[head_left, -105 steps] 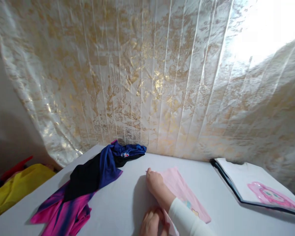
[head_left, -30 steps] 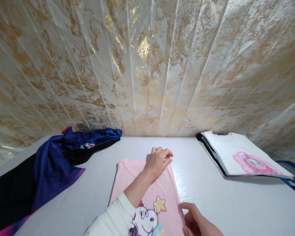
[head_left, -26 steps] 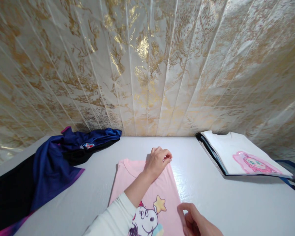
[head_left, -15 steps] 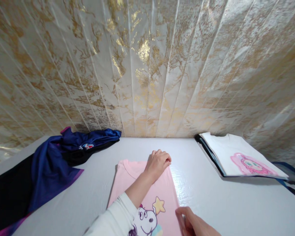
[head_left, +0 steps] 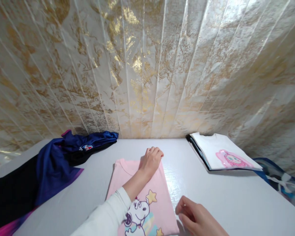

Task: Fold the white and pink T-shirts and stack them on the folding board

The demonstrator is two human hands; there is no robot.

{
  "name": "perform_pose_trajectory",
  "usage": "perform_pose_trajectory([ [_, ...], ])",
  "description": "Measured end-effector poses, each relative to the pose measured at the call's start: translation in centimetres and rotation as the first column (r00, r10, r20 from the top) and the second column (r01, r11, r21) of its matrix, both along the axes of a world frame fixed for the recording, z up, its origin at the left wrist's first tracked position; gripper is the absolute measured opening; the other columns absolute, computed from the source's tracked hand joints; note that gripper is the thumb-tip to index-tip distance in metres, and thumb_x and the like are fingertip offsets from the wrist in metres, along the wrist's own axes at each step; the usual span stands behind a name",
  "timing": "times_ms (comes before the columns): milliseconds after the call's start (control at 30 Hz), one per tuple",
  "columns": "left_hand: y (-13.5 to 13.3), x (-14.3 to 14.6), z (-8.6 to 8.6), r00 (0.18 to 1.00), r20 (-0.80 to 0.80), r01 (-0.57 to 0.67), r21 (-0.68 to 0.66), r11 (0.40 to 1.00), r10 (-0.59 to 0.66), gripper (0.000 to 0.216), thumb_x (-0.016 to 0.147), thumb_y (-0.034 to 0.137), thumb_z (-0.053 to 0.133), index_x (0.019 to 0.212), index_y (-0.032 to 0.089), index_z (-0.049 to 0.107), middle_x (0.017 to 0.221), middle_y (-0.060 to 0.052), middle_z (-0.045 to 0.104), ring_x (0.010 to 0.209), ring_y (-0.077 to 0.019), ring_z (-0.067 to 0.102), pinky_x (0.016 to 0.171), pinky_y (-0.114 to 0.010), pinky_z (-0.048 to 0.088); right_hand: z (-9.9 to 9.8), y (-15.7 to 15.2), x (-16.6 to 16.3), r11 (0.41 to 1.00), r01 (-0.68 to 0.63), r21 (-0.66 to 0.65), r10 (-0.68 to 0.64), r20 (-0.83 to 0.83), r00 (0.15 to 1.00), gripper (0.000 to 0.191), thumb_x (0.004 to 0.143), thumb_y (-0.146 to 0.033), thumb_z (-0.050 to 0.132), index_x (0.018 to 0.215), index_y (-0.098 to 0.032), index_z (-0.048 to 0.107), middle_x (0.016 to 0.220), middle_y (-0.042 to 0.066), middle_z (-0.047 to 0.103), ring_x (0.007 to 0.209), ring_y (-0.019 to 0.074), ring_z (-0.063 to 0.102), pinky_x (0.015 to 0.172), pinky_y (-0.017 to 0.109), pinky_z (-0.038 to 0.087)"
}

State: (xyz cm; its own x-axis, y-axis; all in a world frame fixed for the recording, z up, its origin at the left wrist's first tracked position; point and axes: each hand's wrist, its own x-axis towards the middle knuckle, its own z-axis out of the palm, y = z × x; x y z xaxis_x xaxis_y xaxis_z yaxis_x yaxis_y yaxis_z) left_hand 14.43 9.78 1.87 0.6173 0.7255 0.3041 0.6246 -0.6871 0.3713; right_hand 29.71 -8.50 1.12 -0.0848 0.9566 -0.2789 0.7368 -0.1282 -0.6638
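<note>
A folded pink T-shirt (head_left: 157, 183) lies flat on the white table, printed with a white cartoon dog and yellow stars. My left hand (head_left: 151, 161) reaches across it, its fingers curled down at the shirt's far right corner and closed on the cloth there; the fingertips are partly hidden. Beside the shirt's lower right edge is my right hand (head_left: 195, 213), apart from the cloth. Its fingers are loosely bent, with a gap between thumb and forefinger and nothing seen between them.
A stack of folded shirts, topped by a white one (head_left: 211, 149) with a pink print, sits at the back right. Past it lies a clear bag with blue edging (head_left: 280, 177). Blue and black clothes (head_left: 51, 164) lie on the left. A gold-patterned covering (head_left: 142, 82) rises behind the table (head_left: 186, 183).
My right hand has come off the shirt's right edge and sits a little to its right. My left hand stays at the far corner. The whole view has shifted slightly.
</note>
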Motion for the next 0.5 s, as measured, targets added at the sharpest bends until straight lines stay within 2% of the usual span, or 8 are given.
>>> perform_pose_trajectory([
  [100, -2.6, -1.2, 1.0, 0.999, -0.012, 0.046, 0.001, 0.999, -0.046, 0.020, 0.092, 0.007, 0.051, 0.102, 0.020, 0.061, 0.110, -0.004, 0.061, 0.106, -0.0198, 0.052, 0.092, -0.034, 0.037, 0.7, -0.2, -0.5, 1.000, 0.005, -0.027, -0.005, 0.025, 1.000, 0.010, 0.076, -0.024, 0.050, 0.071, -0.021, 0.058, 0.059, -0.003, 0.060, 0.057, 0.0122, 0.051, 0.054, 0.022, 0.031],
  [200, -7.0, -3.5, 1.0, 0.995, -0.020, 0.095, -0.017, 0.995, -0.095, 0.025, 0.091, 0.005, 0.049, 0.105, 0.022, 0.061, 0.115, -0.002, 0.062, 0.109, -0.0179, 0.054, 0.095, -0.033, 0.038, 0.7, -0.4, -0.9, 1.000, 0.003, -0.030, 0.000, 0.099, 0.995, 0.007, 0.073, -0.024, 0.056, 0.072, -0.021, 0.062, 0.061, -0.003, 0.063, 0.058, 0.0124, 0.052, 0.054, 0.022, 0.029],
  [267, -10.2, -5.1, 0.3, 0.990, -0.024, 0.140, -0.063, 0.988, -0.142, 0.028, 0.093, 0.009, 0.047, 0.112, 0.024, 0.060, 0.125, -0.002, 0.061, 0.117, -0.0179, 0.052, 0.099, -0.034, 0.038, 0.6, -0.5, -1.1, 1.000, -0.006, -0.006, 0.007, 0.165, 0.986, 0.007, 0.072, -0.022, 0.056, 0.074, -0.022, 0.063, 0.063, -0.003, 0.065, 0.058, 0.0129, 0.054, 0.055, 0.022, 0.028],
  [333, -12.8, -6.2, -0.7, 0.971, -0.084, 0.214, -0.111, 0.970, -0.224, 0.033, 0.095, 0.021, 0.049, 0.127, 0.024, 0.055, 0.142, -0.005, 0.052, 0.129, -0.0210, 0.046, 0.105, -0.037, 0.036, 0.6, -0.5, -1.2, 1.000, -0.026, -0.001, 0.025, 0.214, 0.977, 0.010, 0.073, -0.019, 0.055, 0.074, -0.022, 0.064, 0.064, -0.002, 0.067, 0.058, 0.0135, 0.055, 0.055, 0.023, 0.028],
  [433, -14.5, -7.0, -1.9, 0.946, -0.157, 0.254, -0.183, 0.950, -0.284, 0.049, 0.097, 0.035, 0.047, 0.144, 0.025, 0.040, 0.153, -0.006, 0.037, 0.141, -0.0241, 0.032, 0.112, -0.043, 0.030, 1.1, -0.7, -1.0, 0.998, -0.047, -0.033, 0.053, 0.257, 0.965, 0.014, 0.073, -0.015, 0.053, 0.072, -0.022, 0.065, 0.063, -0.002, 0.067, 0.056, 0.0137, 0.056, 0.054, 0.023, 0.028],
  [500, -14.7, -7.0, -2.3, 0.948, -0.167, 0.240, -0.186, 0.953, -0.271, 0.050, 0.098, 0.036, 0.044, 0.147, 0.025, 0.037, 0.153, -0.006, 0.034, 0.143, -0.0239, 0.029, 0.114, -0.045, 0.028, 1.4, -0.7, -0.9, 0.998, -0.044, -0.041, 0.053, 0.272, 0.961, 0.015, 0.072, -0.013, 0.052, 0.071, -0.022, 0.064, 0.062, -0.002, 0.067, 0.056, 0.0139, 0.056, 0.054, 0.022, 0.028],
])
